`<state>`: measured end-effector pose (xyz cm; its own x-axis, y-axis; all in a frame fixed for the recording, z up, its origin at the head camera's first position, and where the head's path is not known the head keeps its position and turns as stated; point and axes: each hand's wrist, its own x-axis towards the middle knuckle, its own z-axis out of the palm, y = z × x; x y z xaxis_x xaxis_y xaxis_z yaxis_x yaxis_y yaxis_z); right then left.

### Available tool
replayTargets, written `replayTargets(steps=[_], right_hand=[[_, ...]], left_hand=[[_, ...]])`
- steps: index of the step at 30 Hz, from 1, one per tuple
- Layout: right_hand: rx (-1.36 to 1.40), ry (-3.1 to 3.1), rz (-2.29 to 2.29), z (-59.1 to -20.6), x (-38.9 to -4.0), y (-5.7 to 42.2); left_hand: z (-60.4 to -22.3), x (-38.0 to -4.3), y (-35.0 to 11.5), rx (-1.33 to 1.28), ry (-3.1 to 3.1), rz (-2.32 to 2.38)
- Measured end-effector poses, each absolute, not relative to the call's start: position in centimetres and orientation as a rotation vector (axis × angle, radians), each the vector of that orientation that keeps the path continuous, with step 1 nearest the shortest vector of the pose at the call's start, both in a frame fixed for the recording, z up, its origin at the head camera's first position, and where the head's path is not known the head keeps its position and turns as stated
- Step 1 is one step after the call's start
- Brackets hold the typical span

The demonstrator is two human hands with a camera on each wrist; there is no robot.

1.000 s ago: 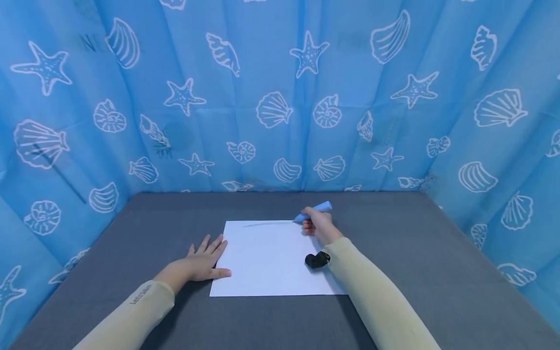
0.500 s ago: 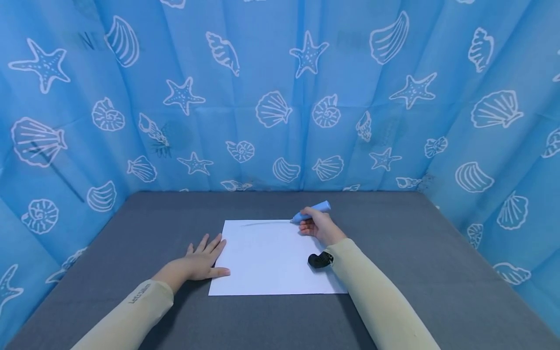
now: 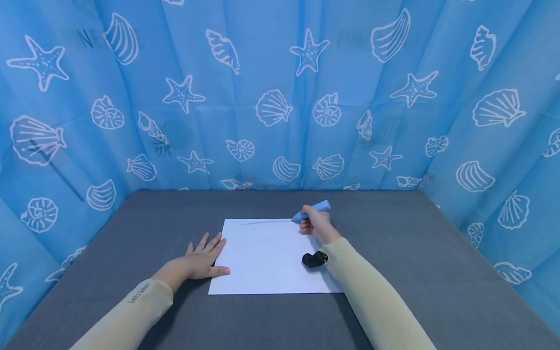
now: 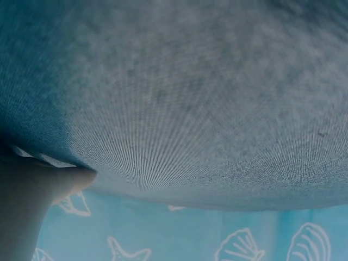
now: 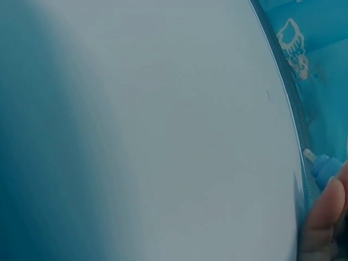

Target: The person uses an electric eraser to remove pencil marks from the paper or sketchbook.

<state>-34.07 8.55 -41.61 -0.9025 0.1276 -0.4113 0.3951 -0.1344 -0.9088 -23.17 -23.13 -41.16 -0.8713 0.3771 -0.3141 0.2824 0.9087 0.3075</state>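
Observation:
A white sheet of paper (image 3: 258,262) lies on the grey cloth. My left hand (image 3: 198,263) rests spread on its left edge, thumb and fingertips over the paper; in the left wrist view part of that hand (image 4: 32,201) shows at lower left. My right hand (image 3: 319,226) grips a light blue marker (image 3: 323,206) near the sheet's far right corner, its tip right at the far edge. In the right wrist view the marker (image 5: 326,167) shows its pale tip beside the paper's edge, above the thumb (image 5: 325,209). A faint thin streak (image 3: 262,222) runs near the far edge.
A grey cloth-covered table (image 3: 393,243) surrounds the sheet. Blue curtains (image 3: 280,97) with white shell and starfish prints stand behind and at both sides. A black wrist camera (image 3: 314,260) sits under the right sleeve, over the paper.
The right wrist and its black camera shift slightly right, then back left. The marker's tip stays near the paper's far edge with hardly any movement. My left hand keeps its place.

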Motion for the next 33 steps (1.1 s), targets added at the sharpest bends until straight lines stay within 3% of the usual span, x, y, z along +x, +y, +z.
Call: replayTargets(steps=[33], right_hand=[[0.586, 1.834, -2.226, -41.44, -33.66, 8.89]], left_hand=[[-41.66, -23.46, -23.33, 0.489, 2.684, 0.349]])
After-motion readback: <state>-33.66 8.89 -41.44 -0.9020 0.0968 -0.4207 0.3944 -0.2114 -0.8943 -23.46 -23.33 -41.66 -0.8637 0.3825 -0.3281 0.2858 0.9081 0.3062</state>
